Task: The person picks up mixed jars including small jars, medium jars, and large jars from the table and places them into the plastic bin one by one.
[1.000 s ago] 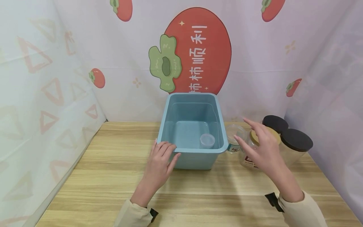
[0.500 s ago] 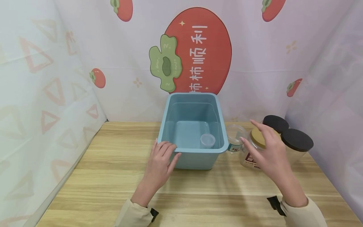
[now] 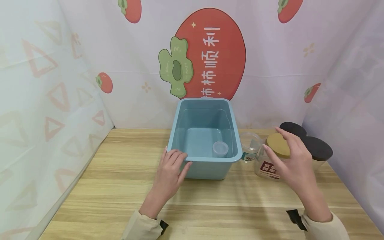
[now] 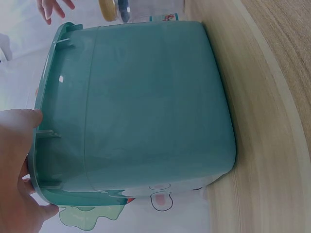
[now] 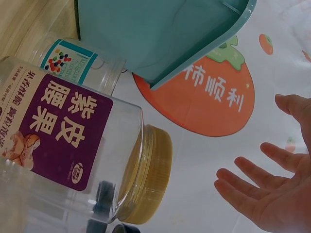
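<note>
A blue plastic bin (image 3: 204,170) stands mid-table, and my left hand (image 3: 168,170) grips its near-left rim, thumb outside and fingers over the edge. Inside, toward the near-right corner, is a small clear round cup (image 3: 220,149). My right hand (image 3: 295,163) is spread, thumb and fingers apart, above a clear plastic jar (image 3: 268,169) with a gold lid (image 3: 279,144) and a dark purple label. In the right wrist view the right hand's fingers (image 5: 243,191) are apart from the gold lid and hold nothing.
Between bin and gold-lidded jar stands a smaller clear jar (image 3: 249,156) with a teal-edged label. Two black-lidded jars, one nearer (image 3: 318,149) and one farther (image 3: 292,129), stand behind at the right. A printed cloth (image 3: 132,106) hangs behind the wooden table (image 3: 120,186).
My right hand has shifted right and slightly toward me, from beside the small clear jar to over the gold-lidded jar. The left hand and bin have stayed in place.
</note>
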A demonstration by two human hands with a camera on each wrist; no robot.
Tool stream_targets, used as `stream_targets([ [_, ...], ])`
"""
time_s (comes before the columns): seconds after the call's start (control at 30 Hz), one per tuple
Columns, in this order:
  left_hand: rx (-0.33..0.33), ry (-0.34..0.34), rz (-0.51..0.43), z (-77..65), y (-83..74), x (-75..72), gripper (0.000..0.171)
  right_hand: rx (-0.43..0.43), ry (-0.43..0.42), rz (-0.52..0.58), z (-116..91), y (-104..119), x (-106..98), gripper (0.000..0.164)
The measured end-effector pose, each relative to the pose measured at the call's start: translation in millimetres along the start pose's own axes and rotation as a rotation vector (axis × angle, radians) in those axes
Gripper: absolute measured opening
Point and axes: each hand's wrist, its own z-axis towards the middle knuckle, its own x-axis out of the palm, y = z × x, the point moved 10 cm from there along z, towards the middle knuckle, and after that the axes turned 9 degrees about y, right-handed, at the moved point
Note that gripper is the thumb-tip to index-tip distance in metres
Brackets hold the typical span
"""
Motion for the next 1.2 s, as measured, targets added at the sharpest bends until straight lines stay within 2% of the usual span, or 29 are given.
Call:
stream_targets([
  [0.53,0.000,-0.003,-0.004,-0.1,0.3,0.4,0.025,0.089,-0.018,-0.022,-5.3,-19.3,-11.2,0.069],
  [0.9,0.003,-0.007,0.000,-0.4,0.9,0.1,0.027,0.090,-0.063,-0.013,-10.6,-30.2,-22.6,0.069],
  [1.2,-0.002,0.001,0.002,0.5,0.5,-0.4,0.024,0.114,-0.068,-0.030,-15.2,-43.5,-28.4,0.070],
])
